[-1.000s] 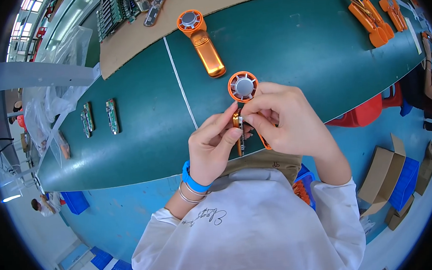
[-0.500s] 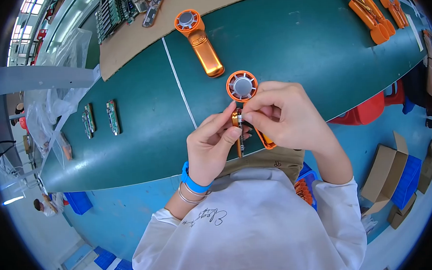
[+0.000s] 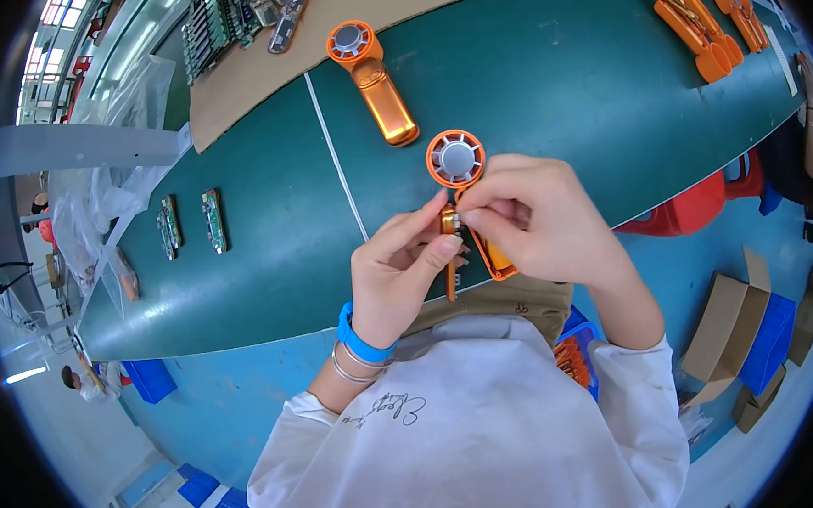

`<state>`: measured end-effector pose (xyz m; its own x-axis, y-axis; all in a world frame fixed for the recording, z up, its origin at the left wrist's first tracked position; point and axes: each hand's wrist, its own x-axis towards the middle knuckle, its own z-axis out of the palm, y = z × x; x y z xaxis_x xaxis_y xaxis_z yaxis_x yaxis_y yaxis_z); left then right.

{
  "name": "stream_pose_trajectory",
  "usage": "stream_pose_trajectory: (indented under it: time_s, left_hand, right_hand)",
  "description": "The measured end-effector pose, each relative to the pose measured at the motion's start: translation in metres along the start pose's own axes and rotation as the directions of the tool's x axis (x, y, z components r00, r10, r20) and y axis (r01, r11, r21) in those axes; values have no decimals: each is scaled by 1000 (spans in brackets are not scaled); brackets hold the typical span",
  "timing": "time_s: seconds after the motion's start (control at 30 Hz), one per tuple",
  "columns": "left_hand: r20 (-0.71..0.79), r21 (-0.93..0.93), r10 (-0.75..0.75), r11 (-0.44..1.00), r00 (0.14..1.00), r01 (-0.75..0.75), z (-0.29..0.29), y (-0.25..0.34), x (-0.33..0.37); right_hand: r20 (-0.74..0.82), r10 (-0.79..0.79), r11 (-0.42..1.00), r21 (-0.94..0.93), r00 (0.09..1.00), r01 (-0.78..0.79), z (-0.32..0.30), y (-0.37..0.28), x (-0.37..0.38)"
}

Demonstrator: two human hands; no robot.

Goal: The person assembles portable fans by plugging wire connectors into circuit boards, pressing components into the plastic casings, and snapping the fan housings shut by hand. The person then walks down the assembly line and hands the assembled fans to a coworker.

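Note:
My left hand (image 3: 391, 271) is closed around a narrow orange casing piece (image 3: 451, 287), held upright on edge between thumb and fingers. My right hand (image 3: 544, 217) pinches at the upper side of that piece; whatever sits between its fingertips is too small to make out. Just beyond the hands lies a handheld fan (image 3: 457, 160) with an orange ring and grey hub. Its orange handle shell (image 3: 500, 264) runs down beneath my right hand and is partly covered by it. A second, gold-orange handheld fan (image 3: 386, 103) rests farther off on the green table (image 3: 270, 284).
Two small circuit boards (image 3: 214, 222) lie at the left. Cardboard (image 3: 233, 97) at the back bears stacked boards (image 3: 207, 34). Orange casing parts (image 3: 708, 40) are at the far right. Red stools (image 3: 689, 210) and an open carton (image 3: 718, 330) stand beyond the table's right edge.
Both hands stay almost in place, with the right fingertips still at the upper part of the casing piece. The piece has turned slightly in my left hand.

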<state>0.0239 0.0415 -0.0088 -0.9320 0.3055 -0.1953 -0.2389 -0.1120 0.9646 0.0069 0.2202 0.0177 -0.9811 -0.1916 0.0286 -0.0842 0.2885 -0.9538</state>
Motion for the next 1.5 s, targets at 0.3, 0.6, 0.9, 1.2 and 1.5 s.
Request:
stream_pose_trajectory:
  time_s: [0.3, 0.6, 0.9, 1.2, 1.5]
  left_hand:
    - [-2, -28, 7, 1000, 1000, -7, 7, 14, 0]
    - [72, -161, 31, 987, 997, -20, 9, 13, 0]
    - [-21, -103, 104, 989, 994, -106, 5, 1, -5]
    - [-22, 465, 423, 806, 906, -365, 11, -12, -2]
    - [82, 570, 490, 691, 868, -444, 8, -19, 0]
  right_hand:
    - [-129, -327, 682, -718, 936, 139, 44, -22, -61]
    - [-181, -316, 538, -843, 931, 19, 43, -33, -61]
    - [-202, -109, 712, -699, 973, -65, 27, -40, -57]
    - [-366, 144, 927, -276, 919, -255, 19, -37, -54]
    - [-340, 54, 835, -500, 939, -229, 36, -34, -59]
